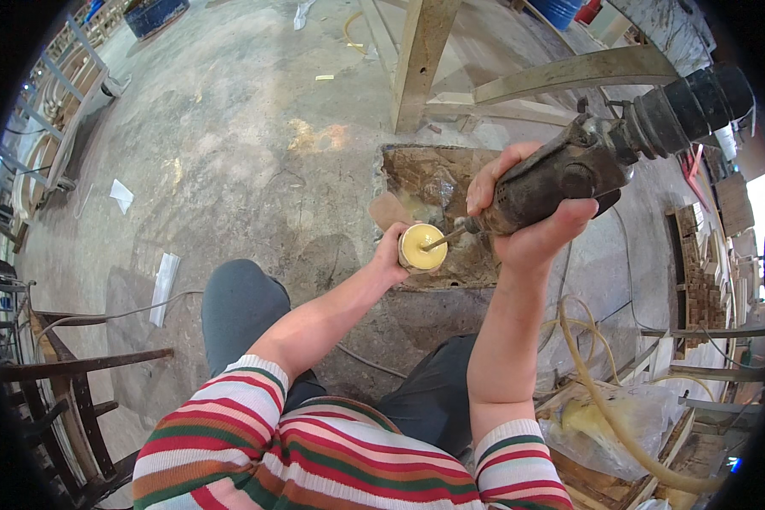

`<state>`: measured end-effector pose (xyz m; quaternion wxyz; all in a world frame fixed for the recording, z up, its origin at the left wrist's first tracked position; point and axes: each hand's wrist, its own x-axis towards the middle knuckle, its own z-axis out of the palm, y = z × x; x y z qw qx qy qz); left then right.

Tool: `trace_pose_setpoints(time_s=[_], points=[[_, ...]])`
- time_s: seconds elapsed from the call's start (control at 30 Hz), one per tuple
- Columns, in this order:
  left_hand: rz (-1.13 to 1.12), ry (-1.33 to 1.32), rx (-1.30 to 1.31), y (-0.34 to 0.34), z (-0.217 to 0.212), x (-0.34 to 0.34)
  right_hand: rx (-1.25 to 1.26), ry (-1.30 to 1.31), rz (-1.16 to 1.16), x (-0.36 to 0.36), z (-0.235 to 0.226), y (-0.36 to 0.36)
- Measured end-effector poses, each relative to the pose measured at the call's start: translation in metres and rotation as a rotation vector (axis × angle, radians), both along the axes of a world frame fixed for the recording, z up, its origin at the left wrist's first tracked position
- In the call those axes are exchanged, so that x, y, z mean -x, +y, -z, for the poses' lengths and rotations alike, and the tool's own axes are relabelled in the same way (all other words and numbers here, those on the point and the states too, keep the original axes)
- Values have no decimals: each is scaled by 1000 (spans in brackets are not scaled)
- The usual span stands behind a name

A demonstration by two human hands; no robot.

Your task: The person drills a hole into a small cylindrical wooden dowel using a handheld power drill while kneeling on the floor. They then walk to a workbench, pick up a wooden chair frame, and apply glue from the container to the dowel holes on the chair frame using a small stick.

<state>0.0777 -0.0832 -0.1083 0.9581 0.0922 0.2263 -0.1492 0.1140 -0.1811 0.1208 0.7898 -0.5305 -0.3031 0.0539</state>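
Observation:
My left hand [389, 253] wraps round a small cup [409, 260] filled with a glossy yellow liquid [425, 245]. A thin rod [447, 240] dips into the liquid at a slant. It runs up to the near end of a worn, dark power drill [561, 174], where its joint is partly hidden. Gripping the drill's body, my right hand [523, 242] keeps it raised, with the ribbed black end toward the upper right. Below and beyond the cup, a stained brown board [421, 174] lies on the concrete floor.
A wooden frame [416, 64] with a slanted beam stands ahead. At the lower right are a yellowish hose [599, 387] and clear plastic sheeting [608, 433]. Dark wooden frames [81, 399] and a cable [127, 308] are at the left, with a rack [72, 127] farther off.

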Motion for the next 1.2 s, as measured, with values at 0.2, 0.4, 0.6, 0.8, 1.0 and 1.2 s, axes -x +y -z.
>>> trace_pose_setpoints(time_s=[0.2, 0.4, 0.6, 0.8, 1.0, 1.2], points=[[-22, 13, -5, 3, 3, 0, -15, 20, 54, 3, -4, 4], [-33, 27, -5, 4, 1, 2, 14, -3, 109, 4, -4, 5], [-31, 23, 14, 6, 1, 2, 17, -54, 36, 7, -7, 4], [-39, 46, -4, 5, 1, 2, -10, -58, 33, 5, -6, 3], [-33, 46, -13, 3, 2, 1, -60, -34, 16, 2, -3, 0], [-38, 38, -10, 5, 4, 1, -38, -52, 28, 4, -6, 2]])
